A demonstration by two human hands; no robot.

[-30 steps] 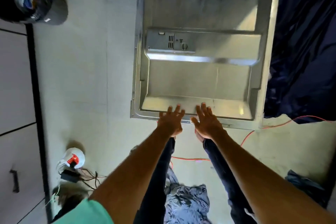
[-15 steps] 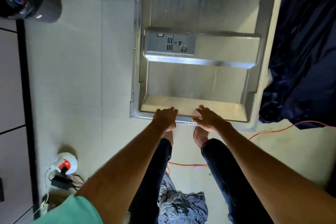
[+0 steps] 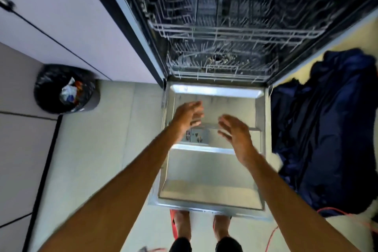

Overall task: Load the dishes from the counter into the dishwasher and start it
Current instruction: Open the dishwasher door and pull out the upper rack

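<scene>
The dishwasher door (image 3: 210, 172) lies fully open and flat in front of me, its steel inner face up, with the detergent compartment (image 3: 197, 138) near its middle. Behind it the dark tub shows the lower wire rack (image 3: 221, 67) and the upper wire rack (image 3: 231, 30); I see no dishes in them, though the picture is blurred. My left hand (image 3: 187, 117) and my right hand (image 3: 235, 133) hover above the door, fingers spread, holding nothing. No counter or dishes are in view.
A black-lined trash bin (image 3: 65, 89) stands on the floor to the left of the dishwasher. Pale cabinet fronts (image 3: 67, 20) run along the left. A dark blue cloth (image 3: 329, 129) is heaped on the right, with an orange cord (image 3: 272, 237) beside it. My bare feet (image 3: 202, 225) stand at the door's edge.
Both hands have left the front edge of the door and risen over its middle. My view has tipped up, so the racks inside the tub now show.
</scene>
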